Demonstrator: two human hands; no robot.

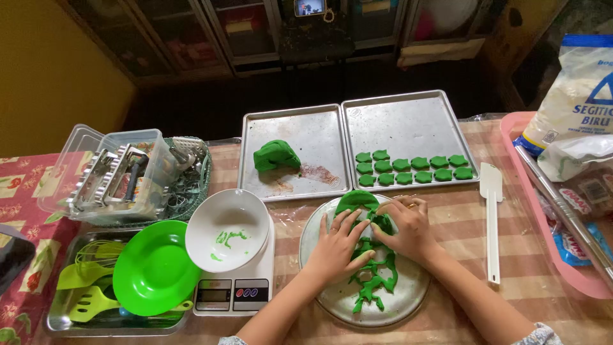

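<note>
Both my hands rest on a round metal plate [408, 297] covered with a rolled sheet of green dough [373, 281] that has cut-out holes. My left hand [335, 246] lies flat on the dough, fingers spread. My right hand [408, 223] presses down beside it, fingers curled on the dough near the plate's far edge. Whether a cutter sits under the fingers is hidden. Behind the plate, a right baking tray [408, 121] carries rows of several green cut shapes [412, 167]. The left baking tray [319, 134] holds a lump of green dough [276, 155].
A white spatula [491, 217] lies right of the plate. A white bowl [227, 237] sits on a kitchen scale [233, 295], with a green plate [153, 268] and a tray of green utensils [86, 294] at left. A clear box of tools [118, 172] stands behind. A pink tray [562, 255] with flour bags is at right.
</note>
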